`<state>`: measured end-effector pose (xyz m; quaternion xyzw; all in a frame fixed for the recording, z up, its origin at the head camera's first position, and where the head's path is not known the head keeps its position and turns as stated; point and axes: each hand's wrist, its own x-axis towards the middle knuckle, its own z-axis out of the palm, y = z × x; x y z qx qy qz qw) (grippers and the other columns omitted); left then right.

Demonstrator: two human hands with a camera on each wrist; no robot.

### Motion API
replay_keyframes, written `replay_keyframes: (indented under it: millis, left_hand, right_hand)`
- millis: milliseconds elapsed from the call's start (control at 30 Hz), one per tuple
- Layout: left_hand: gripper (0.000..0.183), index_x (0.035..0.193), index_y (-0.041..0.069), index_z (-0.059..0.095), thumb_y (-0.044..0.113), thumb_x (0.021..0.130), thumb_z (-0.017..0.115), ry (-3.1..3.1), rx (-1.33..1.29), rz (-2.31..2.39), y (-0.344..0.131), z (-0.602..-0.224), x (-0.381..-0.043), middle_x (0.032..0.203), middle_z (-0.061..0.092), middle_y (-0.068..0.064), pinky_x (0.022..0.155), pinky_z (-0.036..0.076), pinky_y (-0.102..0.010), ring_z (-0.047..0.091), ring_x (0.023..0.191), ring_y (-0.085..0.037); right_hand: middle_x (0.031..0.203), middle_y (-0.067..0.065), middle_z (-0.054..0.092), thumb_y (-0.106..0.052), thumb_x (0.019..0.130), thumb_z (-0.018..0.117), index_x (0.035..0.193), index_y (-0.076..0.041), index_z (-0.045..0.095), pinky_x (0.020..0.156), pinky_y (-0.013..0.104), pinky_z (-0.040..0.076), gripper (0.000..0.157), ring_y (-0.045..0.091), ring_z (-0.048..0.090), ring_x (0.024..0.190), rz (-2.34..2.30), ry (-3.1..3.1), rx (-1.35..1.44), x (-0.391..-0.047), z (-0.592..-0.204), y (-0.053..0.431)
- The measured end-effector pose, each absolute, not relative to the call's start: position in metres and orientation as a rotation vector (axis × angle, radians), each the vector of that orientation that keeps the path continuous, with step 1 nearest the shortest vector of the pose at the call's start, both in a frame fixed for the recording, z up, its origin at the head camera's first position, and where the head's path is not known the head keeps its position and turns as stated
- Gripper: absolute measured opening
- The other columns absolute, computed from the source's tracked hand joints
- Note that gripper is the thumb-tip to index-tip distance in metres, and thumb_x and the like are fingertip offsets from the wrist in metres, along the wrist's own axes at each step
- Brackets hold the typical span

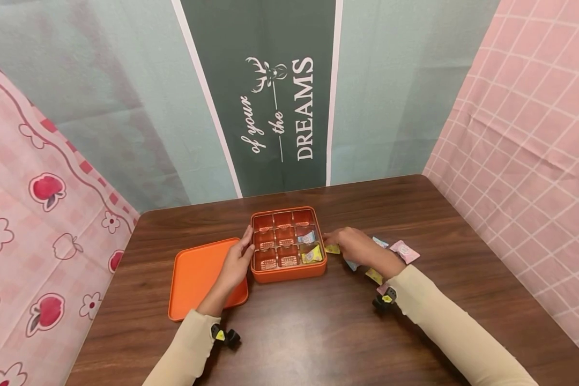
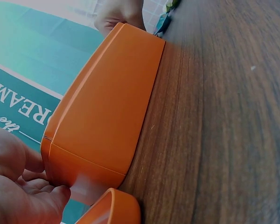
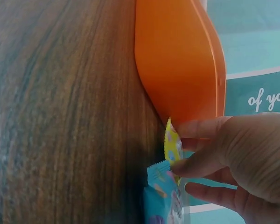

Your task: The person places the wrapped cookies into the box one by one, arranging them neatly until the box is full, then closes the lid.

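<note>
An orange box (image 1: 289, 275) with a clear divided tray stands on the table. A blue-wrapped candy (image 1: 306, 237) lies in its right middle compartment, and a yellow-wrapped one (image 1: 312, 254) in the right front compartment. My left hand (image 1: 235, 262) rests against the box's left side, fingertips at the wall. Just right of the box, my right hand (image 1: 354, 245) pinches another yellow candy packet (image 3: 171, 145) between thumb and fingers, low by the box wall. Touching that packet in the right wrist view is a light-blue candy packet (image 3: 161, 189).
An orange lid (image 1: 198, 276) lies left of the box, partly under the left forearm. Around the right wrist lie more candies: a pink one (image 1: 405, 251), a blue one (image 1: 380, 242) and a yellow one (image 1: 374, 276). Fabric curtains stand behind the table and along both sides.
</note>
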<state>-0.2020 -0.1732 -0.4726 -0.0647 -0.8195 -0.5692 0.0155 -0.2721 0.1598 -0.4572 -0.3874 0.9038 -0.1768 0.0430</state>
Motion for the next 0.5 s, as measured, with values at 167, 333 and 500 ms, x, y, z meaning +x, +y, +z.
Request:
replay_keyframes:
  millis: [167,333,500]
  left_hand:
    - [0.051,0.156,-0.005,0.028,-0.001,0.107,0.043,-2.55,-0.203,-1.756,-0.1743,-0.4728,-0.2018,0.166,0.019,-0.016,0.121,0.019,-0.048,0.016,0.154,-0.028]
    - [0.051,0.156,-0.005,0.03,0.0,0.107,0.043,-2.53,-0.202,-1.77,-0.1751,-0.4735,-0.201,0.166,0.021,-0.015,0.121,0.018,-0.049,0.017,0.153,-0.028]
    - [0.051,0.155,-0.006,0.03,0.0,0.107,0.044,-2.534,-0.211,-1.761,-0.1752,-0.4728,-0.2009,0.166,0.021,-0.016,0.121,0.018,-0.05,0.017,0.153,-0.029]
  right_hand:
    - [0.127,0.011,0.07,0.025,0.081,0.056,0.112,-0.011,0.08,0.088,0.043,0.059,0.053,0.029,0.069,0.112,-0.546,2.777,-1.223,-0.2741,-0.4586,0.1604]
    - [0.119,0.014,0.073,0.025,0.078,0.057,0.111,-0.007,0.079,0.087,0.044,0.059,0.051,0.03,0.07,0.108,-0.53,2.792,-1.292,-0.276,-0.4592,0.1617]
    - [0.117,0.012,0.073,0.023,0.078,0.057,0.11,-0.007,0.079,0.09,0.044,0.057,0.049,0.029,0.07,0.109,-0.515,2.798,-1.304,-0.2768,-0.46,0.1634]
